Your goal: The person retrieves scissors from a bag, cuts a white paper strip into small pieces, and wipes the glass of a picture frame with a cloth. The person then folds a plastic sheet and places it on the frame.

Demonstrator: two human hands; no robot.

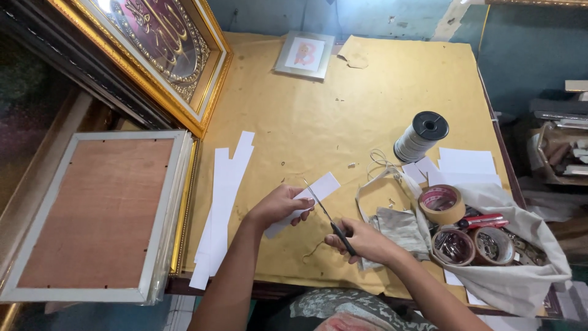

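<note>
My left hand point(278, 205) pinches the white strip point(306, 199) flat over the table point(318, 122) so it stays taut, while my right hand point(361, 240) grips the scissors point(327, 216), blades open across it.

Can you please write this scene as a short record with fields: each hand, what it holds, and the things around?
left hand: left hand holds a white paper strip above the table
right hand: right hand grips black-handled scissors, blades at the strip
surface: table covered with brown paper
left of hands: long white paper strips; framed board lying back side up
right of hands: cord spool, brown tape roll, grey cloth bag with small tools
far side: small framed picture, large gold frame
</note>
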